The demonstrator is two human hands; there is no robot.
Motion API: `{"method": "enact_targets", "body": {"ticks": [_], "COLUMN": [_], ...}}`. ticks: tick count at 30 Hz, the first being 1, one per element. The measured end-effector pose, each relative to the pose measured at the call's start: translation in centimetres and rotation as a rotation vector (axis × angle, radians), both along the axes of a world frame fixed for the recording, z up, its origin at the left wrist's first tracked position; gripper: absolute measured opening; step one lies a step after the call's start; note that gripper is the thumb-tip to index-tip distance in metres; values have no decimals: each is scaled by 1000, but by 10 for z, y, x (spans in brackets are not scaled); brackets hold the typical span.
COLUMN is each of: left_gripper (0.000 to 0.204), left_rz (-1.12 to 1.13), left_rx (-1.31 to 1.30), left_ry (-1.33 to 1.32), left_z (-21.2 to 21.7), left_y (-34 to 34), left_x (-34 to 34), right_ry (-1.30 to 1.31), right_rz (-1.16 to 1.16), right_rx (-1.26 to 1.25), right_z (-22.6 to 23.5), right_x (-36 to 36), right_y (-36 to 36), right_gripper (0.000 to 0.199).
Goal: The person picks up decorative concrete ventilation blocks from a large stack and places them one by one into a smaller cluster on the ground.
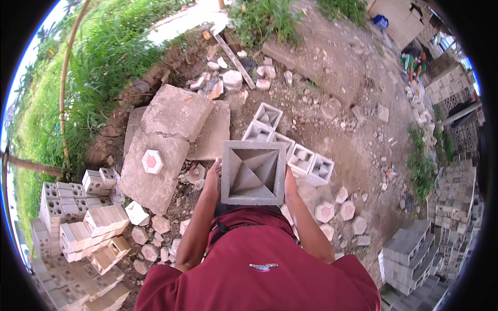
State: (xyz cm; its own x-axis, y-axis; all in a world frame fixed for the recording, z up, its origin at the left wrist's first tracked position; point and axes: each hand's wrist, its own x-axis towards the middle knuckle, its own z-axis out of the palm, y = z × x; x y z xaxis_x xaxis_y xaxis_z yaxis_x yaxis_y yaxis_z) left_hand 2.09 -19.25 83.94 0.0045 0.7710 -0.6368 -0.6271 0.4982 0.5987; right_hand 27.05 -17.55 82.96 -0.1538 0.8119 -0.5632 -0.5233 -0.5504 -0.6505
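Between my two hands is a square grey concrete vent block (253,173), held up in front of my waist with its patterned face toward me. Triangular facets meet at a diagonal ridge inside its raised square frame. My left hand (213,174) grips the left side and my right hand (290,182) the right side; most of their fingers are hidden behind the block. Just beyond it, several similar blocks lie on the dirt in an angled row, among them a far block (267,116) and a right-end block (321,169).
Left of me, cracked concrete slabs (165,147) carry a hexagonal paver (152,161). Stacked hollow blocks (93,228) stand at lower left, more block stacks (410,256) at lower right. Loose hexagonal pavers (324,212) and rubble litter the ground. A person (414,65) crouches far right.
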Motion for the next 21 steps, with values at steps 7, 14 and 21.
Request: {"method": "enact_targets", "body": {"ticks": [7, 14, 21], "left_gripper": [47, 43, 26], "left_rz": [-77, -222, -314], "left_rx": [-336, -490, -491], "left_ry": [-124, 2, 212], "left_z": [-65, -154, -318], "left_y": [32, 63, 79], "left_x": [-16, -51, -85], "right_ry": [3, 6, 181], "right_rz": [-90, -263, -457], "right_rx": [-260, -561, -725], "right_z": [-80, -135, -325], "right_x": [-16, -55, -93], "right_y": [-6, 2, -4], "right_gripper": [59, 68, 49]}}
